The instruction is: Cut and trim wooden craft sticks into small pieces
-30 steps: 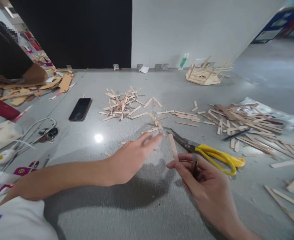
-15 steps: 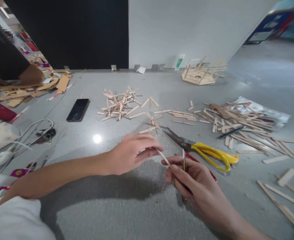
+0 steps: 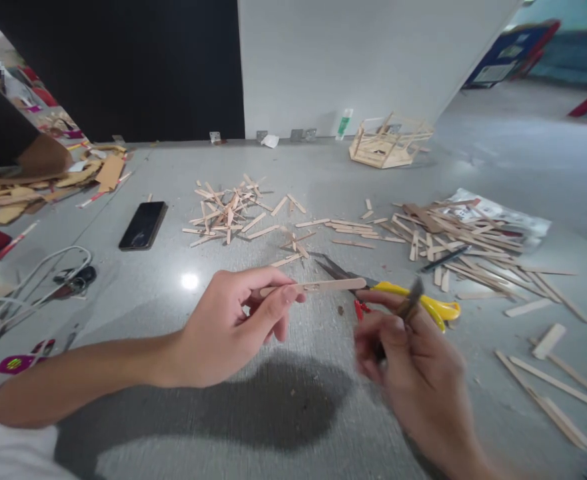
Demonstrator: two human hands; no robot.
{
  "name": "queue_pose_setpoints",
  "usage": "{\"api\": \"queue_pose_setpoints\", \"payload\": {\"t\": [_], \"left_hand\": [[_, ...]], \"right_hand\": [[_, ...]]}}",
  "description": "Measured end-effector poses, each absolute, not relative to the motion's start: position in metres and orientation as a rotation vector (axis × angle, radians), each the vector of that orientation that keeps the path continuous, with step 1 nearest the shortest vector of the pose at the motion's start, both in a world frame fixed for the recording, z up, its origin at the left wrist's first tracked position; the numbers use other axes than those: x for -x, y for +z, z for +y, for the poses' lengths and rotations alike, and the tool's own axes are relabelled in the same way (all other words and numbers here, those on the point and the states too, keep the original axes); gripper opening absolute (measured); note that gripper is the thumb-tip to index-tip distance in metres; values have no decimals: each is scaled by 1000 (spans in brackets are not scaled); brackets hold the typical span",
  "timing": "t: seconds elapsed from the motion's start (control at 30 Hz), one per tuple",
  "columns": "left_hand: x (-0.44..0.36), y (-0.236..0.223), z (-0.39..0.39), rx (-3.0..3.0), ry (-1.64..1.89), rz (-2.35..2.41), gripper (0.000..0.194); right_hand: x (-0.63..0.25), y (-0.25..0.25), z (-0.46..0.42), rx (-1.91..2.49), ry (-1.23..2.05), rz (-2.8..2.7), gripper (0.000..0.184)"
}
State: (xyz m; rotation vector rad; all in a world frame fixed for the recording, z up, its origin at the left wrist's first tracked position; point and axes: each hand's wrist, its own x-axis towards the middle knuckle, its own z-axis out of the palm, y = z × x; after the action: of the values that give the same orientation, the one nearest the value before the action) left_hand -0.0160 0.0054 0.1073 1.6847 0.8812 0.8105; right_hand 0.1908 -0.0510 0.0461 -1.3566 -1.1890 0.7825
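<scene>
One grip, the right hand, curled around a blurred dark-tipped tool; slightly beyond, the left hand pinched a craft stick near one end, well short of the tabletop's far edge, with scissors behind. Pressed off-centre, the stick might twist free.

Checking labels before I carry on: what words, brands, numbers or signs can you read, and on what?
No text reads clearly.
Slim white and green tube, back: print too small and blurred.
Crinkled whitish plastic bag by the pale wooden sticks: marks unreadable.
Blue upright board, far right: any print too blurred.
</scene>
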Motion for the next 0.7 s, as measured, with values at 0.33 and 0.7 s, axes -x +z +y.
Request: {"api": "queue_pose_setpoints", "payload": {"t": [0.33, 0.7], "left_hand": [[15, 95, 9, -1831, 734, 942, 33], [11, 82, 8, -2061, 552, 945, 27]], "right_hand": [[-191, 37, -61, 1201, 720, -1413, 21], [-191, 40, -69, 1230, 1108, -1405, 32]]}}
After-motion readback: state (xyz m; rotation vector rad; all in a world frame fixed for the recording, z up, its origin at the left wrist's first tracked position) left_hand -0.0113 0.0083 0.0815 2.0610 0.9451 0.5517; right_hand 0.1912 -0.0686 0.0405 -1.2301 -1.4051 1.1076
